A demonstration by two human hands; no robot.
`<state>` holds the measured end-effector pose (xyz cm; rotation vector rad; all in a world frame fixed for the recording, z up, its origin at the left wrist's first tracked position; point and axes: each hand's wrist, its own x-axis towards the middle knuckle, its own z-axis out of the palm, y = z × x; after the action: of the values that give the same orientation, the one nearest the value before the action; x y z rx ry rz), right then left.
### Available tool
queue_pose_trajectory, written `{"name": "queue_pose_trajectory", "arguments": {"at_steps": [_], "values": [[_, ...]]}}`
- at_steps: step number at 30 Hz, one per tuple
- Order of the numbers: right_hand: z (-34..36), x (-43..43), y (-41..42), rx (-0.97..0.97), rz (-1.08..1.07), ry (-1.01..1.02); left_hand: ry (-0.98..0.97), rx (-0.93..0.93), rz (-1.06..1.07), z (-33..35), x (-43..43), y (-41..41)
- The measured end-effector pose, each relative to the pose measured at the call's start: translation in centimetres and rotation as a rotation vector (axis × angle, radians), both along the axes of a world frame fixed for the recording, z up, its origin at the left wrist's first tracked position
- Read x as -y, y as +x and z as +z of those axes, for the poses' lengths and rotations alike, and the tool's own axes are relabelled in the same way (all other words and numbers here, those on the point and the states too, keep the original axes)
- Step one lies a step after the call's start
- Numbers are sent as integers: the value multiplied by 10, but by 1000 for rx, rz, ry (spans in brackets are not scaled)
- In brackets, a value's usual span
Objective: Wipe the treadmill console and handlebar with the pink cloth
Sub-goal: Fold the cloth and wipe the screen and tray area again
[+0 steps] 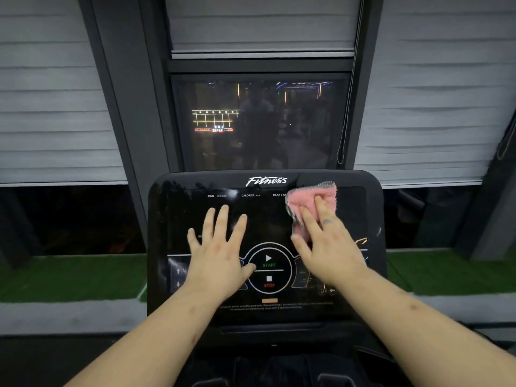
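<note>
while flat on console, left hand (right hand atop pink cloth)

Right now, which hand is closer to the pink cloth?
Right. The right hand presses flat on the pink cloth; the left hand lies on the console, apart to its left.

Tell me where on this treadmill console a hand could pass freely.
Bare room: upper left of the console, between its edge and the left hand, and the bottom strip under the START/STOP dial. Crowded: the middle and upper right, where the right hand presses the pink cloth.
</note>
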<state>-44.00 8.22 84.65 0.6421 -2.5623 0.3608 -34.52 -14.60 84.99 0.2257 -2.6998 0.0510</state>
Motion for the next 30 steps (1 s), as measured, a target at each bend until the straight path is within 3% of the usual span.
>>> {"name": "queue_pose_trajectory", "arguments": {"at_steps": [4, 13, 23, 30], "values": [[-1, 1, 0, 28, -14, -2, -8, -9, -42, 9, -25, -11], [-99, -44, 38, 21, 37, 26, -60, 60, -48, -9, -49, -24], [8, -26, -19, 17, -19, -48, -77, 69, -21, -11, -52, -28], [-72, -51, 16, -13, -14, -97, -58, 69, -24, -11, -53, -27]]}}
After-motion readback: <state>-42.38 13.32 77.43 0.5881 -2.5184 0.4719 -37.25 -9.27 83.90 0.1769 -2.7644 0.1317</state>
